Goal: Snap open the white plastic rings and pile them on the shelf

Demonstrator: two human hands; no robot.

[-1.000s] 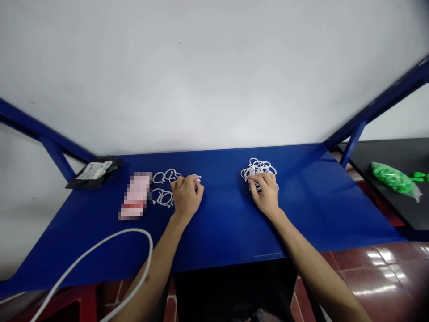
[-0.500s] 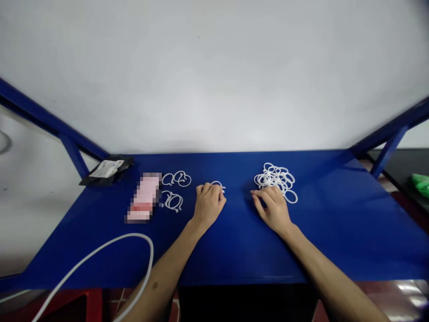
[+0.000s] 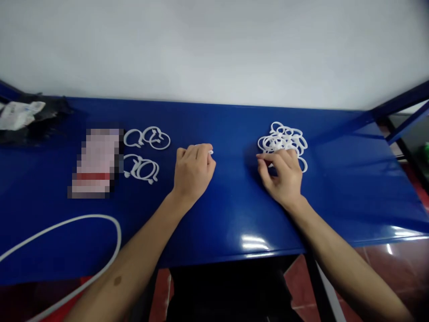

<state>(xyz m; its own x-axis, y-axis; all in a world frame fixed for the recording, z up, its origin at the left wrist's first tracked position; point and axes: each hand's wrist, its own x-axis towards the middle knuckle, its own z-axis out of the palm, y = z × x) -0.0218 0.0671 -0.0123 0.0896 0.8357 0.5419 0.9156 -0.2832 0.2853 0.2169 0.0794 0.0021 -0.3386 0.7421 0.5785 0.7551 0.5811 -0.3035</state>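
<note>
My left hand (image 3: 192,172) rests on the blue table (image 3: 221,210) with fingers curled around a white plastic ring, of which only a small bit shows at the fingertips. My right hand (image 3: 282,176) lies at the near edge of a heap of white rings (image 3: 284,136), its thumb and fingers pinching at one of them. To the left of my left hand lie two pairs of linked white rings (image 3: 146,137), the second pair (image 3: 142,168) just in front of the first.
A blurred pink-and-red flat object (image 3: 95,162) lies left of the ring pairs. A black bag with a white label (image 3: 25,117) sits at the far left. A white hose (image 3: 67,250) curves over the table's near left. A blue frame strut (image 3: 400,105) rises at right.
The camera has tilted down and moved closer. My left hand has come away from the ring pairs toward the middle with a ring. My right hand stays at the heap's edge.
</note>
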